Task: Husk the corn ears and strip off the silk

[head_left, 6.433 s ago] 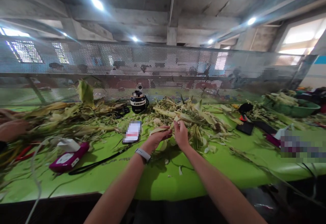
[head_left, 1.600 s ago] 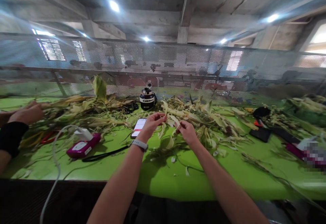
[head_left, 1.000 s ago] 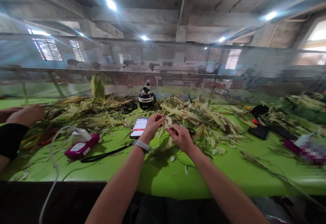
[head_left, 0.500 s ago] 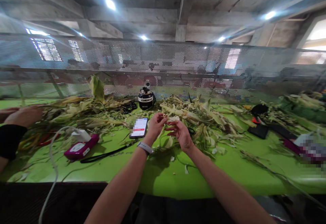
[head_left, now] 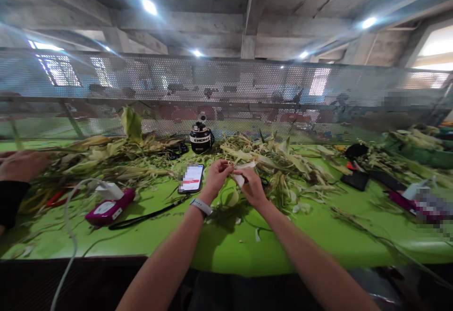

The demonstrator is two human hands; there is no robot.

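Over the green table (head_left: pixel 247 249), my two hands meet in front of a heap of corn husks (head_left: pixel 279 153). My left hand (head_left: pixel 216 178), with a pale band on the wrist, pinches one end of a corn husk strip (head_left: pixel 245 166) between thumb and fingers. Closed on the same pale strip from the other side is my right hand (head_left: pixel 252 187). A flap of husk hangs down between the hands. Fingers cover part of the strip, so its full shape is hidden. Left of my left hand lies a lit phone (head_left: pixel 191 179).
A black jug with "ENERGY" lettering (head_left: pixel 201 139) stands behind the phone. More husks (head_left: pixel 106 153) cover the left side. A purple power strip (head_left: pixel 110 208) with a white plug and cable lies front left. Another person's hand (head_left: pixel 25 164) reaches in there. Perforated metal panels (head_left: pixel 226 82) rise behind.
The husk strip has turned and now shows a flap hanging down. My right hand's fingers have closed inward on it. The other person's hand has shifted left in view.
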